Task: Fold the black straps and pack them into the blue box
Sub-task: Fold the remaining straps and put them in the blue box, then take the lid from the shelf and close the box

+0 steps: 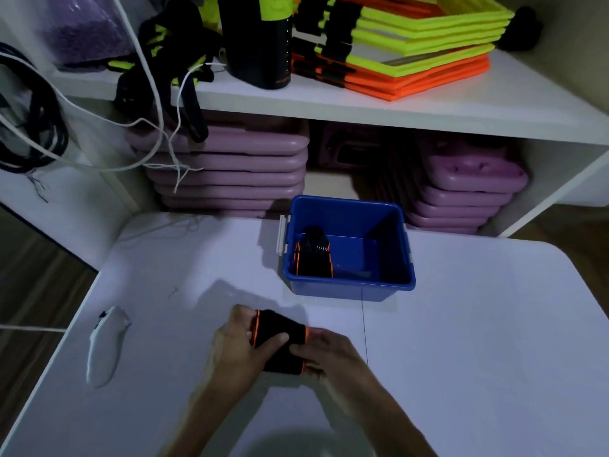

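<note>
A folded black strap (280, 341) with orange edging sits low over the white bench (461, 341), pinched from both sides. Our left hand (237, 344) grips its nine o'clock edge, thumb across the top; our right hand (329, 354) closes on the three o'clock edge. At twelve o'clock the blue box (349, 288) holds another folded strap (313, 255). We should keep the folds squeezed flat while lifting it in beside that one.
</note>
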A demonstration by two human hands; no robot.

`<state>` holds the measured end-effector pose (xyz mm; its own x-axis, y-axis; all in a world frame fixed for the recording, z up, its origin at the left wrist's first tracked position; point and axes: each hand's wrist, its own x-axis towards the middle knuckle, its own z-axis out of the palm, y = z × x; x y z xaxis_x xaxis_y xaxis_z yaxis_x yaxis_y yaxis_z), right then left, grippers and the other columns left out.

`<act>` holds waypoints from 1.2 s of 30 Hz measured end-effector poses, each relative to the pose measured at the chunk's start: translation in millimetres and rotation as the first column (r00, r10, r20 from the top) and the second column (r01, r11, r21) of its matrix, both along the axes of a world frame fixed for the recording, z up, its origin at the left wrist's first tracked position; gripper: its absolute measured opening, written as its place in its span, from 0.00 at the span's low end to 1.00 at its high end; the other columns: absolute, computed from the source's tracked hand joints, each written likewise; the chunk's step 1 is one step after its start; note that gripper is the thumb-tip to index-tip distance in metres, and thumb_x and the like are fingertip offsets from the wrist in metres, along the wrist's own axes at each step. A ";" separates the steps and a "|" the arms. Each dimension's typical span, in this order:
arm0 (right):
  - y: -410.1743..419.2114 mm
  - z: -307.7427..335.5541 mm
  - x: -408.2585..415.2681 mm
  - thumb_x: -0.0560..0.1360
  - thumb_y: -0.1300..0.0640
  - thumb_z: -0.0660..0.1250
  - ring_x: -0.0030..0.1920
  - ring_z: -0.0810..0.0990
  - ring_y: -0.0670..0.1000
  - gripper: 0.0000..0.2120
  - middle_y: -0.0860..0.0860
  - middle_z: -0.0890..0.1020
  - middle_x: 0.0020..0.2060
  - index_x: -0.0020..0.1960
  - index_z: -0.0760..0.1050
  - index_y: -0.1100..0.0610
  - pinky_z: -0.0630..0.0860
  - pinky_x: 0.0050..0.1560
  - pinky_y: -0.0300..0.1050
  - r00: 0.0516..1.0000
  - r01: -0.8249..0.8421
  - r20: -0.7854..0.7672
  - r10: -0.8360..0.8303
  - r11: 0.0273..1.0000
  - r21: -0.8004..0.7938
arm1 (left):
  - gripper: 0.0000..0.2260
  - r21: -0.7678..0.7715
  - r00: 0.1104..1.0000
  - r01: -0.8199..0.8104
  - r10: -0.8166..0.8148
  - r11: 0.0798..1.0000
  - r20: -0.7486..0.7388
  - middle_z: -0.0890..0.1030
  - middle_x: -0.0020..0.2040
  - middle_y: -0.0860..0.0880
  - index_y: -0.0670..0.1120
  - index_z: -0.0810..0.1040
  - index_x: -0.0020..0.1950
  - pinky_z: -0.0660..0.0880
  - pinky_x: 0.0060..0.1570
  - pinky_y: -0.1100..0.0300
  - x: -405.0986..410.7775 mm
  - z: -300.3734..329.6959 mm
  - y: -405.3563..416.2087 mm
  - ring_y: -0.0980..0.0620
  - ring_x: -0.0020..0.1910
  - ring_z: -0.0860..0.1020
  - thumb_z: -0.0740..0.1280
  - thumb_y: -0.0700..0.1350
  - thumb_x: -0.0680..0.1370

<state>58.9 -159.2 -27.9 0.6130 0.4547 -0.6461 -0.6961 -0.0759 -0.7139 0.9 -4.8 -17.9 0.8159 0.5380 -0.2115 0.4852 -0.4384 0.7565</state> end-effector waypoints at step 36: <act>-44.1 79.9 212.8 0.78 0.55 0.67 0.60 0.78 0.58 0.19 0.59 0.80 0.59 0.66 0.73 0.63 0.70 0.58 0.42 0.689 0.246 0.652 0.317 0.745 -0.621 | 0.14 0.570 0.901 0.373 -0.432 0.732 -0.036 0.74 0.59 0.43 0.45 0.74 0.61 0.74 0.55 0.48 251.2 64.0 -56.6 0.42 0.57 0.74 0.61 0.49 0.78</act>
